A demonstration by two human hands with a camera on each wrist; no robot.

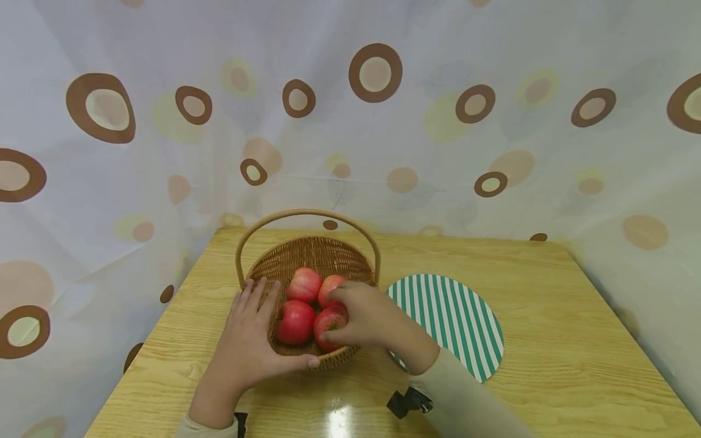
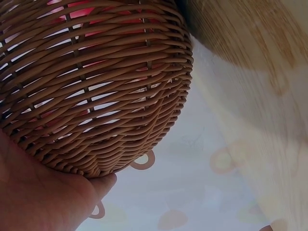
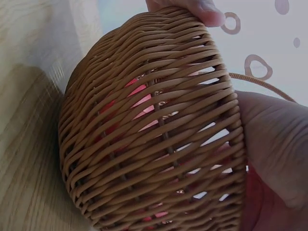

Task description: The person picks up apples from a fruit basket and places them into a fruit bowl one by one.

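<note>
A brown wicker basket (image 1: 312, 250) with a tall arched handle (image 1: 298, 212) stands on the table, holding several red apples (image 1: 296, 322). My left hand (image 1: 249, 347) rests on its left side, fingers spread and straight over the rim, thumb stretched along the front edge. In the left wrist view part of this hand (image 2: 45, 197) lies against the woven wall. My right hand (image 1: 364, 316) reaches in over the right rim and holds the front right apple (image 1: 330, 320) between thumb and fingers. The right wrist view shows the hand (image 3: 276, 144) at the rim, its fingertips hidden behind the wicker.
To the right of the basket lies a round placemat (image 1: 449, 322) with green and white stripes, partly under my right forearm. The wooden table (image 1: 553, 340) meets a hanging sheet (image 1: 416, 134) with circle patterns at the back and sides.
</note>
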